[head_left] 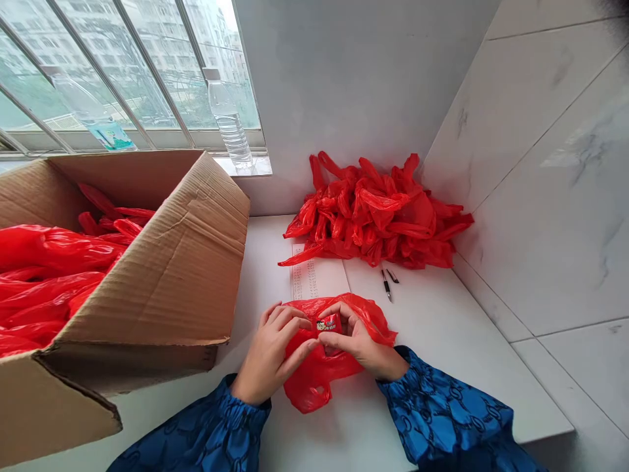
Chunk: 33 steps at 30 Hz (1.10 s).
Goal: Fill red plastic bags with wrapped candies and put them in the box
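A red plastic bag (pixel 314 393) lies spread on the white table beneath both of my hands. Between the thumb and fingers of my right hand (pixel 361 341) is a small red packet (pixel 329 324) with a cartoon figure and white lettering. My left hand (pixel 278 351) rests over the bag's left part, thumb and index finger apart and pointing at the packet. Just below the packet, another small reddish item partly shows on the bag; I cannot make out what it is.
At left stands an open cardboard box (pixel 162 262) holding filled red bags (pixel 54 255). A heap of red plastic bags (pixel 373 210) sits against the wall. Before it lie a printed sheet (pixel 322 278) and a pen (pixel 386 286) with its cap (pixel 392 275). Bottles (pixel 230 124) stand by the window.
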Each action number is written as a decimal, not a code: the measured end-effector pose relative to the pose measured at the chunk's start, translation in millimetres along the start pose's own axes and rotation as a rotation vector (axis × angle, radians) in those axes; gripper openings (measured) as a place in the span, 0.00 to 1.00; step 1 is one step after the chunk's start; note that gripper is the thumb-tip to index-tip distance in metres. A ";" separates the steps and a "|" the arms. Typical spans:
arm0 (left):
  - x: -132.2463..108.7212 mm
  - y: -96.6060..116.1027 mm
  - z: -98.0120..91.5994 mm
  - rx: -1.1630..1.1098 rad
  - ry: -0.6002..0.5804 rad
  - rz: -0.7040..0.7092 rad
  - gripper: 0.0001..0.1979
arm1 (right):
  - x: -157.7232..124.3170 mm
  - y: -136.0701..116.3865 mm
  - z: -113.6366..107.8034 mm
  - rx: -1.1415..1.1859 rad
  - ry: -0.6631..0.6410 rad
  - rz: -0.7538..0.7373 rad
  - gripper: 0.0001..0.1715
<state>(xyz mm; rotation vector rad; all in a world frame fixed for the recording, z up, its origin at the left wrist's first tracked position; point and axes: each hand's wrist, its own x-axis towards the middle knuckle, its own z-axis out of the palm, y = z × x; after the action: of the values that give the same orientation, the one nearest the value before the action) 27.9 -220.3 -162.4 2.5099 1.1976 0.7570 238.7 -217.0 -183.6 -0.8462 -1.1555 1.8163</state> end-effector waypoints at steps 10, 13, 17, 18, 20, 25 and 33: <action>-2.9 7.6 -0.8 -0.174 0.088 -0.029 0.07 | -2.5 0.6 2.6 -0.191 -0.010 -0.067 0.23; -2.2 8.0 -3.0 -0.175 0.104 -0.031 0.08 | -3.2 0.3 0.1 -0.136 -0.006 -0.059 0.20; -2.0 7.6 -3.7 -0.178 0.104 -0.045 0.08 | -3.5 -3.9 0.2 -0.126 0.039 -0.098 0.22; -2.0 7.9 -3.8 -0.187 0.107 -0.048 0.08 | -4.0 -5.9 1.2 -0.136 0.046 -0.102 0.22; -1.8 9.3 -4.1 -0.234 0.115 -0.053 0.09 | -6.0 -10.3 4.0 -0.147 0.060 -0.103 0.23; -2.1 14.7 -4.9 -0.506 0.125 -0.073 0.11 | -13.2 -15.6 10.8 -0.144 0.068 -0.166 0.21; -6.4 13.4 -0.8 -0.559 0.205 -0.123 0.13 | -15.5 -5.0 10.2 -0.122 0.079 -0.192 0.17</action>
<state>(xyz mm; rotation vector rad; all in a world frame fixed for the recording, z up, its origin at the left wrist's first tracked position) 32.8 -233.7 -158.0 1.9222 1.0093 1.1516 238.3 -233.5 -173.5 -0.8379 -1.2615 1.5563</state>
